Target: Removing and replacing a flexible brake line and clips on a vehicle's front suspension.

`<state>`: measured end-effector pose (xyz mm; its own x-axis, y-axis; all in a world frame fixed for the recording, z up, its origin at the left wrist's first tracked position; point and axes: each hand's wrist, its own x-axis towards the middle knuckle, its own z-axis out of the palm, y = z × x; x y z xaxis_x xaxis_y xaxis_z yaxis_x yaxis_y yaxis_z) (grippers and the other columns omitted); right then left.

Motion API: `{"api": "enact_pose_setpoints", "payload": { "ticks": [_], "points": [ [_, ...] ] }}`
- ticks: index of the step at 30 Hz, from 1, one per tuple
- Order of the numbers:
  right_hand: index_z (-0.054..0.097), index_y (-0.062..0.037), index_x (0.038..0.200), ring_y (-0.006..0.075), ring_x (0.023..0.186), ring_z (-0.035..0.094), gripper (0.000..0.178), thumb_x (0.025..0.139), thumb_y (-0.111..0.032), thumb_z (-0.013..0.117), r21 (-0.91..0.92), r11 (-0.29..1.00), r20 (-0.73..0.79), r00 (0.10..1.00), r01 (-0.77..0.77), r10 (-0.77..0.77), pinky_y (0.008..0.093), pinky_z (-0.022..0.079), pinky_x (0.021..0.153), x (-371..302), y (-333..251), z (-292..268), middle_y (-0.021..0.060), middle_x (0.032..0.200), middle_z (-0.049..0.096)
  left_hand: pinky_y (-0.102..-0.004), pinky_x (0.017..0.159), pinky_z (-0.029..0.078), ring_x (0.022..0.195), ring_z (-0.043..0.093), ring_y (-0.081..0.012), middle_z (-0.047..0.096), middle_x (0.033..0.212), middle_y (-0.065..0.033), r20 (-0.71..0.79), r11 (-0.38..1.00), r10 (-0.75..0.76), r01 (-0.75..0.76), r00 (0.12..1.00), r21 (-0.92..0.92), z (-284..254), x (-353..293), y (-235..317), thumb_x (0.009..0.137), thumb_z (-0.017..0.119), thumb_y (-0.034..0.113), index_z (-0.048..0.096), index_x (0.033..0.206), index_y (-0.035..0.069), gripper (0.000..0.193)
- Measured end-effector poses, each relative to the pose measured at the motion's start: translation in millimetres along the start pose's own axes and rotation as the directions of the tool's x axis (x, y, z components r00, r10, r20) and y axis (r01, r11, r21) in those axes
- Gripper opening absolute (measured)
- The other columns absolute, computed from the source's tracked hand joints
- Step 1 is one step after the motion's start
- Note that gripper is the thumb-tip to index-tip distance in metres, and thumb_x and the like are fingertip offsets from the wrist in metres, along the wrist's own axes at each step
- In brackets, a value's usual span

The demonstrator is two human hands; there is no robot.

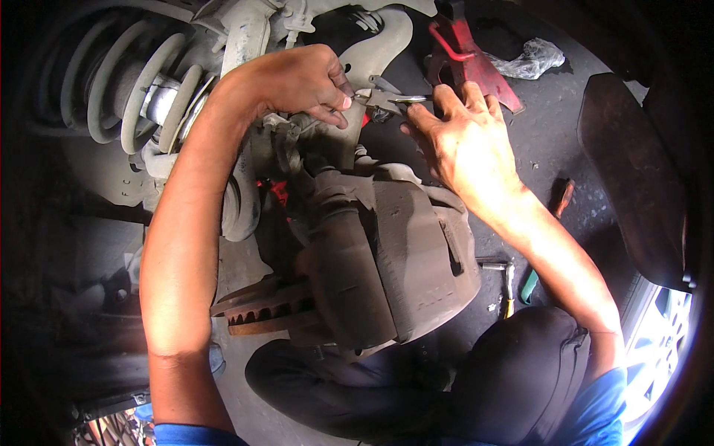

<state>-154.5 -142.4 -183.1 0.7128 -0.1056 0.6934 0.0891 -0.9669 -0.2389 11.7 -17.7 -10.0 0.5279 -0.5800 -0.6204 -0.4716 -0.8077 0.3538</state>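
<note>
My right hand [472,141] grips the handles of a pair of metal pliers [381,99], whose jaws point left. Close to the jaws, the thumb and fingers of my left hand [316,85] are pinched together; whatever they hold is too small to make out. Both hands are above and beyond a dusty brake caliper [424,260]. The brake disc [268,316] juts out at its lower left. A pale grey suspension arm [383,44] curves behind the pliers.
At the upper left is a coil spring [137,97]. A red jack stand [483,74] and crumpled clear plastic [535,59] are at the far right. An orange-handled tool [566,198], a ratchet [509,282] and a green-handled tool [529,287] lie on the floor; a wheel [658,334] is at lower right.
</note>
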Motion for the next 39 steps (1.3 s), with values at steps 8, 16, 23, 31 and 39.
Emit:
{"api": "enact_pose_setpoints", "payload": {
  "ticks": [8,16,23,31,39],
  "points": [
    [0.074,-0.0123,0.106,0.0298,0.101,0.061,0.027,0.08,-0.012,0.071,0.017,1.0,-0.016,1.0,-0.012,0.012,0.0429,0.051,0.08,2,0,-1,0.0097,0.099,0.065,-0.0331,0.088,0.065,0.097,0.076,-0.0333,0.068,0.105,-0.027,-0.027,1.0,-0.011,0.011,1.0,0.02,1,0,2,0.096,0.065,0.004,0.058,0.117,-0.023,0.035],
    [0.075,-0.012,0.104,0.0294,0.097,0.063,0.022,0.082,-0.013,0.072,0.039,0.999,-0.048,0.999,-0.013,0.015,0.0418,0.052,0.077,3,-1,4,0.0098,0.097,0.066,-0.0326,0.088,0.065,0.096,0.076,-0.0337,0.067,0.105,-0.0274,-0.043,0.999,-0.004,0.006,0.999,0.046,2,-1,3,0.096,0.067,0.005,0.058,0.117,-0.023,0.036],
    [0.075,-0.0108,0.103,0.0296,0.099,0.064,0.024,0.079,-0.012,0.073,0.074,0.997,-0.013,1.0,-0.019,0.02,0.0417,0.053,0.078,7,-2,2,0.0099,0.098,0.067,-0.0337,0.087,0.065,0.096,0.076,-0.035,0.066,0.106,-0.0277,-0.044,1.0,-0.001,0.0,0.999,-0.009,5,0,3,0.094,0.068,0.002,0.056,0.117,-0.024,0.036],
    [0.075,-0.0103,0.107,0.0314,0.102,0.064,0.033,0.074,-0.008,0.074,0.056,0.997,0.004,0.999,-0.048,0.048,0.0443,0.053,0.08,8,8,-6,0.0109,0.102,0.068,-0.0319,0.087,0.065,0.097,0.076,-0.0342,0.065,0.108,-0.025,-0.091,0.996,-0.073,0.068,0.993,-0.056,1,3,4,0.096,0.066,0.0,0.054,0.118,-0.023,0.034],
    [0.075,-0.0103,0.109,0.0331,0.105,0.063,0.035,0.074,-0.009,0.075,0.057,0.998,0.03,0.999,-0.03,0.029,0.0462,0.053,0.082,10,3,-1,0.012,0.105,0.068,-0.0329,0.089,0.065,0.097,0.076,-0.0342,0.065,0.108,-0.0234,-0.093,0.99,-0.091,0.081,0.991,-0.114,1,3,5,0.098,0.066,0.002,0.053,0.117,-0.022,0.033]
  ]
}}
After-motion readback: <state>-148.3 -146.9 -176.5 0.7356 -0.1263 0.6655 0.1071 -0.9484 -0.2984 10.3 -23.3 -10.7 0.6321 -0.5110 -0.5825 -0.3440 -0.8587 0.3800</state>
